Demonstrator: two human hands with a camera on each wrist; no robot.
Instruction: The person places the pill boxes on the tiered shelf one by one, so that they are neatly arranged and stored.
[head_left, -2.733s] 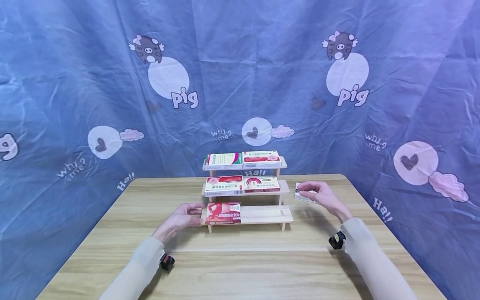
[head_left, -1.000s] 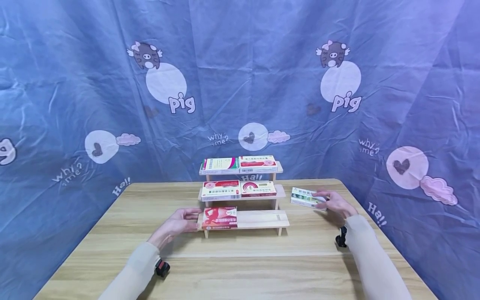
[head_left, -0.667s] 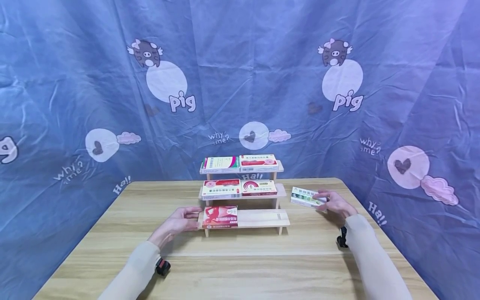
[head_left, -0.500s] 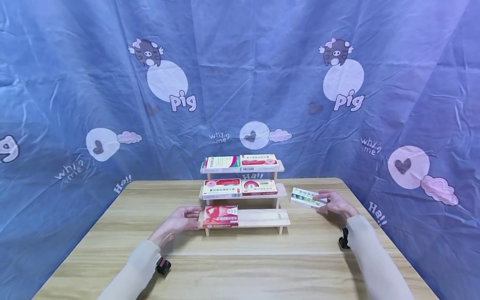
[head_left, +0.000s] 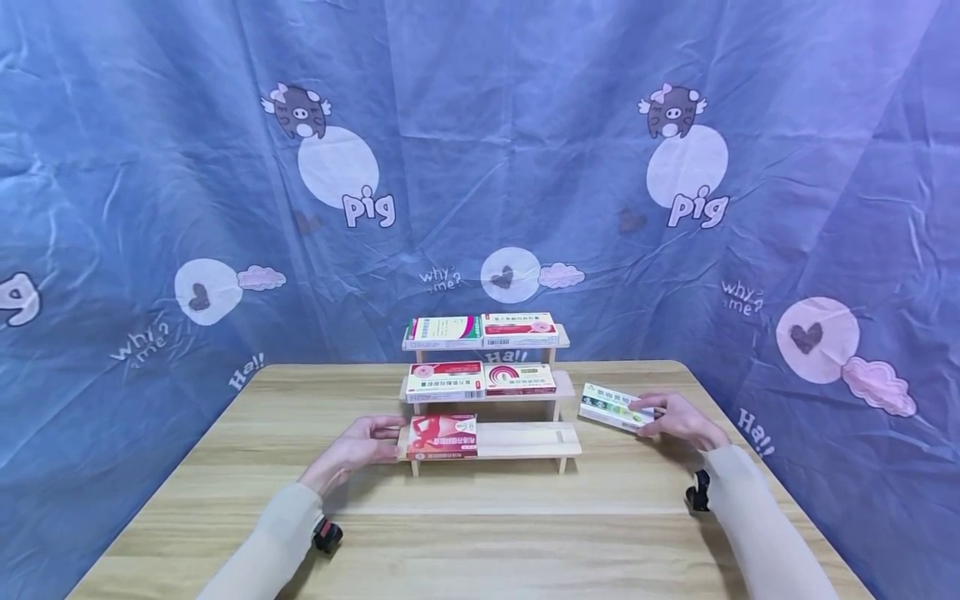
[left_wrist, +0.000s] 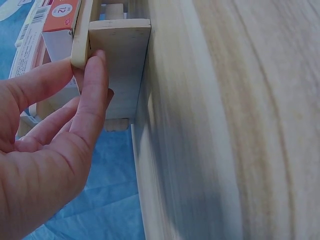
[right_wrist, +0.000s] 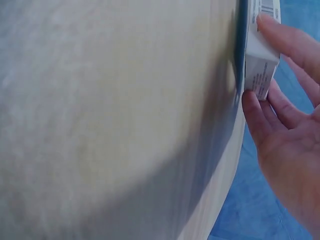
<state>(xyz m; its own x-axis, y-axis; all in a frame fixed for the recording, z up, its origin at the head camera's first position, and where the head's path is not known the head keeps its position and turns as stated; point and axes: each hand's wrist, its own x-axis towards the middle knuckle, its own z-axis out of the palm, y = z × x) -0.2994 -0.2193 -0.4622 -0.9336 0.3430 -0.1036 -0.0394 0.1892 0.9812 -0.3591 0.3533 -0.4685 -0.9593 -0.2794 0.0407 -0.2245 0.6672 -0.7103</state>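
My left hand (head_left: 358,446) is at the left end of a three-tier wooden display rack (head_left: 525,439). In the left wrist view, its thumb and a finger pinch the lowest shelf board (left_wrist: 82,42). A red medicine box (head_left: 444,437) lies on that shelf's left half, close to my fingertips. To the right of the rack, my right hand (head_left: 681,419) grips a white and green medicine box (head_left: 613,407) by its right end. The right wrist view shows thumb and fingers on opposite sides of the box's white end (right_wrist: 261,75). Whether it touches the table cannot be told.
Two red-and-white medicine boxes, a left one (head_left: 446,381) and a right one (head_left: 521,378), fill the middle shelf. Above them sit a green-and-white box (head_left: 444,331) and another red-and-white box (head_left: 520,328). Behind the wooden table (head_left: 480,550) hangs a blue patterned curtain (head_left: 450,167).
Since the earliest frame, my right hand has shifted right and toward me. The box in it has turned, so its green-striped face now shows. My left hand has stayed at the rack.
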